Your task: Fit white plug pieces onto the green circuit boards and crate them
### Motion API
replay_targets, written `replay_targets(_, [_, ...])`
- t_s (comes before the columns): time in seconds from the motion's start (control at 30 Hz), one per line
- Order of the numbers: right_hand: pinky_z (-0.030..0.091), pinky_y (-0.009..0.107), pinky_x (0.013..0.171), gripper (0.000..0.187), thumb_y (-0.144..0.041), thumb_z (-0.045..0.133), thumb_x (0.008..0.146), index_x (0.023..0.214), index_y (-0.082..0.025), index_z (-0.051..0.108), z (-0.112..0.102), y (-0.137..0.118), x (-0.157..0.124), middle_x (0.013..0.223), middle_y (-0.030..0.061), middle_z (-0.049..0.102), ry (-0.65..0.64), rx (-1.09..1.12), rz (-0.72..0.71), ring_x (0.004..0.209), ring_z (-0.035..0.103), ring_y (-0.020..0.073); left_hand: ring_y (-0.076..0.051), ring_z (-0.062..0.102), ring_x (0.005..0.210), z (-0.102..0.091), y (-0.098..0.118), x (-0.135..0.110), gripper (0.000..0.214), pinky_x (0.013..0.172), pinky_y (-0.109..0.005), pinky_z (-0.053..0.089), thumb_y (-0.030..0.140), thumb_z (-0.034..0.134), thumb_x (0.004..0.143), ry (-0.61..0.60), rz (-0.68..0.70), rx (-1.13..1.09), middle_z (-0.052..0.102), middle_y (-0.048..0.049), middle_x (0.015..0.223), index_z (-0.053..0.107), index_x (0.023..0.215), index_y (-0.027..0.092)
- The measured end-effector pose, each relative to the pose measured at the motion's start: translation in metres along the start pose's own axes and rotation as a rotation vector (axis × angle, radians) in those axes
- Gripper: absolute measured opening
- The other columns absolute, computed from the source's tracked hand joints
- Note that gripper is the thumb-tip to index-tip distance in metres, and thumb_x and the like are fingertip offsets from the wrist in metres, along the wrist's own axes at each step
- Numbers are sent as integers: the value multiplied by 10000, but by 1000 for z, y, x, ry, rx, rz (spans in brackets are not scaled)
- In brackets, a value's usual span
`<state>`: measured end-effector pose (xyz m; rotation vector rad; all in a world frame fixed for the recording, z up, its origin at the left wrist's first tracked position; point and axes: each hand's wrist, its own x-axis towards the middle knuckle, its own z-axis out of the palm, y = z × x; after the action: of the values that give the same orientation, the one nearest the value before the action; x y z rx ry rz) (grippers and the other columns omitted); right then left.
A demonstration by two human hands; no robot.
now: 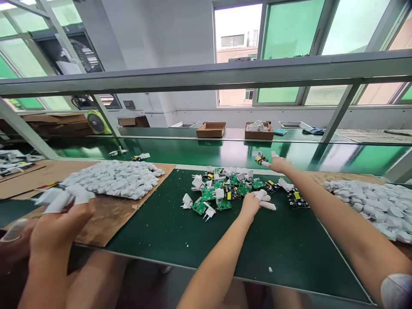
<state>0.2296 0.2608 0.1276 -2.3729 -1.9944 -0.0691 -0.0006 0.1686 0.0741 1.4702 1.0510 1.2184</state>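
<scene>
A heap of green circuit boards (222, 193) and white plug shells (198, 183) lies on the dark green mat (180, 227). My left hand (252, 202), white finger cots on its fingertips, rests at the right side of the heap with fingers lying flat and nothing visibly held. My right hand (279, 164), also in finger cots, reaches to the mat's far edge. Its fingers are apart and its fingertip touches a small board with a yellow part (259, 160).
White plastic covers are piled on cardboard at the left (112, 178) and at the right (376, 201). A co-worker's hand (59, 219) in finger cots is at the lower left. A green conveyor belt (199, 151) runs behind. Cardboard boxes (210, 129) stand beyond it.
</scene>
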Motion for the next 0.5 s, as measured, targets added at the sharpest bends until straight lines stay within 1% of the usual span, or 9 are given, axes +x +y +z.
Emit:
replay_targets(0.07, [364,466,768,514,-440,470,754,1131,-92,478,17,4,-1,1126,208,477,-132,-7,-18,1004,443,354,-167,496,917,20,-4,9,275,777,-336,445,327,442,801,-86,-51,-134,494,-73,1053,499,1020,170])
replay_targets(0.1, [376,451,761,453,-408,527,723,1062,-109,539,25,6,-6,1060,189,528,-169,-7,-41,961,476,342,-163,499,909,29,-6,12,282,772,-338,448,334,436,804,-126,-74,-197,496,-71,1048,497,1022,166])
replay_targets(0.17, [376,444,771,344,-362,583,687,955,-147,605,36,13,-20,993,153,572,-190,8,-91,926,500,328,-166,517,895,48,-10,14,292,750,-322,456,322,471,787,-189,-121,-317,516,-85,1028,500,1021,149])
replay_targets(0.2, [359,458,791,325,-352,573,697,957,-160,608,39,16,-28,1010,147,566,-174,20,-112,947,488,330,-174,532,887,56,-12,14,303,729,-306,461,298,509,765,-210,-144,-370,531,-96,1012,504,1020,134])
replay_targets(0.27, [315,482,833,350,-337,495,757,1049,-156,564,40,20,-44,1083,157,523,-98,55,-137,1012,442,336,-196,564,863,68,-13,12,338,659,-264,466,205,564,710,-233,-196,-460,557,-117,996,506,1029,109])
replay_targets(0.3, [307,466,852,368,-322,437,793,1103,-144,525,38,20,-52,1113,161,501,-54,80,-144,1036,426,321,-202,575,849,71,-13,11,357,619,-241,464,142,563,682,-231,-235,-521,561,-122,1011,508,1033,112])
replay_targets(0.37, [318,374,878,383,-277,309,844,1166,-136,462,35,17,-68,1145,136,482,32,143,-164,1057,423,247,-194,589,816,73,-11,10,430,543,-210,457,50,525,630,-206,-321,-673,541,-118,1080,501,1053,128])
replay_targets(0.43, [357,286,848,377,-267,268,847,1135,-150,482,33,9,-84,1099,91,522,49,351,-218,999,469,180,-169,597,761,71,-7,11,504,489,-196,454,8,494,591,-174,-383,-815,503,-116,1146,488,1079,133])
replay_targets(0.5, [418,269,740,363,-334,323,811,1034,-153,545,34,-1,-98,962,73,586,-61,715,-257,837,539,165,-134,592,677,66,-4,12,542,457,-190,454,2,482,583,-158,-399,-874,482,-115,1176,476,1106,144])
